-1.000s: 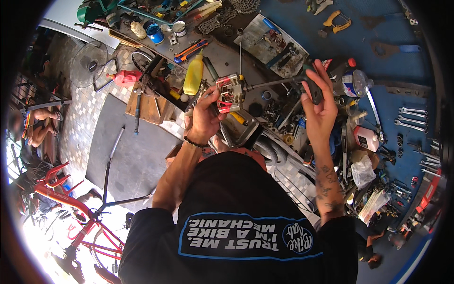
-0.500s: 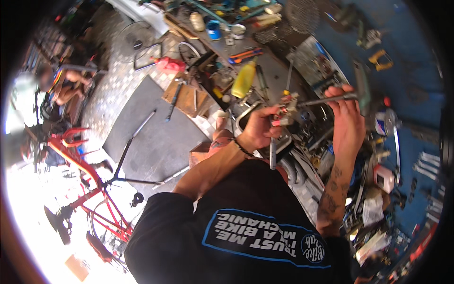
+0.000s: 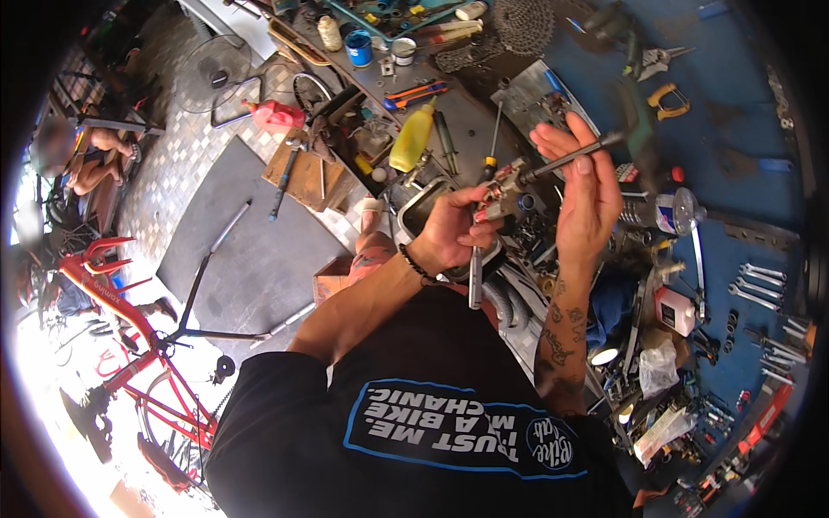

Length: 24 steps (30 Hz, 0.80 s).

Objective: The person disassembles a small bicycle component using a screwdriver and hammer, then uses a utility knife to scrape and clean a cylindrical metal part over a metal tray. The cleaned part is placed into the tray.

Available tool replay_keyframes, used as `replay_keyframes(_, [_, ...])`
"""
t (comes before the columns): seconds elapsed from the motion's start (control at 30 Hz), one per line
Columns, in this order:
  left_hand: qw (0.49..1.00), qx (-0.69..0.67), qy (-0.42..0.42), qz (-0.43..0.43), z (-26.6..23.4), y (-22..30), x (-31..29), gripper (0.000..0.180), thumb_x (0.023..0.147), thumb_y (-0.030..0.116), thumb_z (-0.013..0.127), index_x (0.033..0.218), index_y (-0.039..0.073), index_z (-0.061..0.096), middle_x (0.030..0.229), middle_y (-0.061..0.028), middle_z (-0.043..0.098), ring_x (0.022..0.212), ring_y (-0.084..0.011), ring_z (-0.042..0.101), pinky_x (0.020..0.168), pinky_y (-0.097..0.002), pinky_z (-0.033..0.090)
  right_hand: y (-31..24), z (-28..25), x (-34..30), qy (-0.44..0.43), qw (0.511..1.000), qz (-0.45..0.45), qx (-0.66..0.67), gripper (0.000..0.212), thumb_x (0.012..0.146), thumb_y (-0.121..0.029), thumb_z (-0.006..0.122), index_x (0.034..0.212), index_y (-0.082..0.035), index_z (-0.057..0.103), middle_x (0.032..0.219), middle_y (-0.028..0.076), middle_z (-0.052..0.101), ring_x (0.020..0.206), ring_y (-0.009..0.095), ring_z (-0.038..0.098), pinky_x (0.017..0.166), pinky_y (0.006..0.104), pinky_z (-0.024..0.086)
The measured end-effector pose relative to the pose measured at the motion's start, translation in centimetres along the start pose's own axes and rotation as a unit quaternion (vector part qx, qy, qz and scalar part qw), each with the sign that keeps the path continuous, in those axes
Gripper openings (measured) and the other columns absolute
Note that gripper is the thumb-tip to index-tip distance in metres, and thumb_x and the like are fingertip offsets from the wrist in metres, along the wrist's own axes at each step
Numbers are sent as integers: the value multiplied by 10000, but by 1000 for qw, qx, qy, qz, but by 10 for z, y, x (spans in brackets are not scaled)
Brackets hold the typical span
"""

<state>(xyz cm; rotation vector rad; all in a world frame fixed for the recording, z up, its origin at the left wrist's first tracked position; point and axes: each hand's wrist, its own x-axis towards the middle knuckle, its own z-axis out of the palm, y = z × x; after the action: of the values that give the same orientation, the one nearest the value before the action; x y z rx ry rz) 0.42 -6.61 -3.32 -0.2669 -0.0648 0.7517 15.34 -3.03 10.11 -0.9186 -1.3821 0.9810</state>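
Red-and-silver part (image 3: 503,190) sits in your left hand (image 3: 447,231), fingers clamped on it. Your right hand (image 3: 590,203) has fingers apart, tool shaft (image 3: 566,161) crossing them

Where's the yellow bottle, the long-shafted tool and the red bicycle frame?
Yellow bottle (image 3: 412,140): head view, on its body.
Long-shafted tool (image 3: 561,161): head view, on its dark shaft.
Red bicycle frame (image 3: 114,303): head view, on its thick tube.

The red-and-silver part (image 3: 503,190) looks like worn metal, the tool shaft (image 3: 566,161) smooth dark metal. By the edge of the bench (image 3: 464,112), the squeeze bottle (image 3: 412,140) is glossy yellow plastic. The shirt (image 3: 414,345) is matt cloth, the box (image 3: 302,188) dull wood, the wrenches (image 3: 760,288) polished metal.
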Motion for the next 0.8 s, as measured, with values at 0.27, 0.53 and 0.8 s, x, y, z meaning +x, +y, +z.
replay_keyframes(0.27, [999, 42, 33, 10, 8, -5, -2, 284, 1038, 263, 563, 1200, 33, 605, 842, -58, 595, 537, -122, 477, 385, -204, 295, -15, 5, -9, 96, 993, 70, 27, 350, 967, 41, 686, 1306, 60, 602, 1355, 204, 661, 1075, 194, 694, 964, 318, 562])
replay_keyframes(0.53, [996, 69, 55, 2, 3, -3, -5, 254, 1015, 270, 577, 1063, 21, 599, 712, -23, 518, 495, -119, 467, 398, -214, 307, -17, 2, -16, 88, 991, -28, -98, 296, 930, 68, 731, 1210, 66, 636, 1062, 104, 688, 976, 140, 680, 892, 279, 545])
replay_keyframes(0.8, [996, 64, 63, -1, 1, -5, -5, 266, 1014, 274, 575, 1090, 21, 613, 713, -23, 523, 503, -116, 467, 398, -209, 315, -22, 4, -19, 121, 986, -6, 112, 370, 930, 51, 730, 1288, 83, 643, 1149, 204, 725, 965, 210, 732, 909, 334, 591])
